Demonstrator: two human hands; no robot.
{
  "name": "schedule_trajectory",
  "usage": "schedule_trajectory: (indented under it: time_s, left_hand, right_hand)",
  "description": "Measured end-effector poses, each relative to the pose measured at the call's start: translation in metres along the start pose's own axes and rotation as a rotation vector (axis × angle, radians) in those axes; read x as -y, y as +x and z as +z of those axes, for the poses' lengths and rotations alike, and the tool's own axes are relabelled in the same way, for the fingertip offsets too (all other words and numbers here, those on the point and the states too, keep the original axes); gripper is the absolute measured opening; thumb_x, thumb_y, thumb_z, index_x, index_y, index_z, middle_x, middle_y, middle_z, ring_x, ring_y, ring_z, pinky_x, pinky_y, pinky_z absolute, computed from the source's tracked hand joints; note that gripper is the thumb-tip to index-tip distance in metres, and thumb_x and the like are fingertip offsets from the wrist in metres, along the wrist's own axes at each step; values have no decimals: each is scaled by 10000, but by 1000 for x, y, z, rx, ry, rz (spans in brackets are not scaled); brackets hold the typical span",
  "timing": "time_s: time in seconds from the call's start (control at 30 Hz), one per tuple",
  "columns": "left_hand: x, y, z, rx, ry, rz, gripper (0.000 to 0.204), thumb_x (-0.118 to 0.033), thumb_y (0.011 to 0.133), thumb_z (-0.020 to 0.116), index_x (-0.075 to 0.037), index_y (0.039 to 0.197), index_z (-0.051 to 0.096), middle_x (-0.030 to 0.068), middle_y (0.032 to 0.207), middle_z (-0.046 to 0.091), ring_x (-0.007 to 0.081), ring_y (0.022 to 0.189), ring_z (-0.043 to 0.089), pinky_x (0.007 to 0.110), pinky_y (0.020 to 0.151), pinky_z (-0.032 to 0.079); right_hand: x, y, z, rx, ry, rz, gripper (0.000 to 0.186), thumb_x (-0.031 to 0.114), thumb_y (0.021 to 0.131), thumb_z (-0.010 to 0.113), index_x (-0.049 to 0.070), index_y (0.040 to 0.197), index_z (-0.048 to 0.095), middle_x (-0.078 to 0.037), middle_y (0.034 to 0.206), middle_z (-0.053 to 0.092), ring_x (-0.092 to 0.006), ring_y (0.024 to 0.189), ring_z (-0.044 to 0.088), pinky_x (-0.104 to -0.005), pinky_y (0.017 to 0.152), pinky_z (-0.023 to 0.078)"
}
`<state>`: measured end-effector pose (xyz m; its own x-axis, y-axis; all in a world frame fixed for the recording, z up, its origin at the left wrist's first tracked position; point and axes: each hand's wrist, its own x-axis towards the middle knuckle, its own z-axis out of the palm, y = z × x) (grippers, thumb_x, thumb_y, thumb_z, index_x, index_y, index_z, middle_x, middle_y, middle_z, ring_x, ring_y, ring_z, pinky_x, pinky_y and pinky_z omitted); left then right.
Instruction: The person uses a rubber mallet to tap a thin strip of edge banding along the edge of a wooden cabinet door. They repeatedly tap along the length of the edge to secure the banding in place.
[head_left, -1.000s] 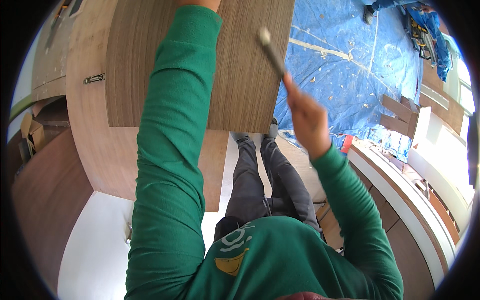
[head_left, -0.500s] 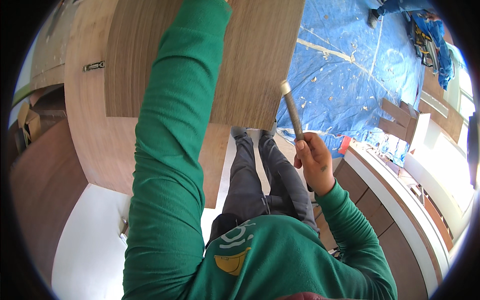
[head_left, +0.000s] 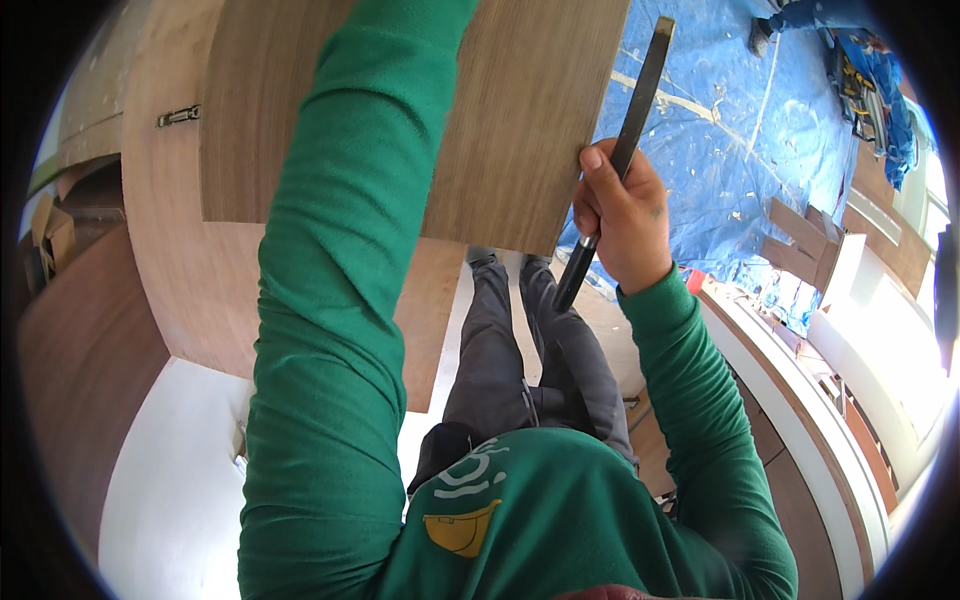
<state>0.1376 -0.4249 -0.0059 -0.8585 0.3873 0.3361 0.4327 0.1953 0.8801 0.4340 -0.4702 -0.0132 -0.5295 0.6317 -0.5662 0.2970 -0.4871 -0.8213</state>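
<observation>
My right hand (head_left: pixel 628 210) is closed around the middle of a long, flat-bladed hand tool (head_left: pixel 646 95). Its dark metal blade slants up to a pale tip, and its black handle with a silvery collar sticks out below my fist. Right beside that hand runs the edge of a brown wood-grain panel (head_left: pixel 520 130); whether they touch I cannot tell. My left arm in its green sleeve (head_left: pixel 345 230) reaches far forward over the panel. The left hand itself lies beyond the top of the picture.
Behind the panel is a paler wooden board (head_left: pixel 190 270) with a metal hinge (head_left: pixel 178 117). Blue sheeting (head_left: pixel 700 200) with scattered debris covers the floor at right. A person's shoe (head_left: pixel 760 38) shows at the far right. A white-edged counter (head_left: pixel 790 400) curves along my right side.
My right hand has moved up and forward, turning the tool so its blade extends farther up and its handle shows. The view has shifted slightly; my left arm still reaches forward.
</observation>
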Motion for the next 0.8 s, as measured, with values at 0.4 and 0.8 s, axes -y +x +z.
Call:
schedule_trajectory:
  time_s: [0.4,0.8]
  left_hand:
    - [2,3,2,31,-131,-2,468,-390,1006,546,25,921,745,146,807,743,295,781,698,414,788,519]
    - [-10,-5,-1,23,-73,-31,474,-407,1018,540,12,953,751,111,829,723,238,783,661,393,775,512]
  right_hand:
    - [5,-8,-3,14,216,80,82,61,947,635,11,980,579,-10,704,525,-92,503,481,-270,455,362]
    - [15,3,17,-124,193,38,30,61,931,583,46,919,561,9,679,485,-90,482,466,-255,441,363]
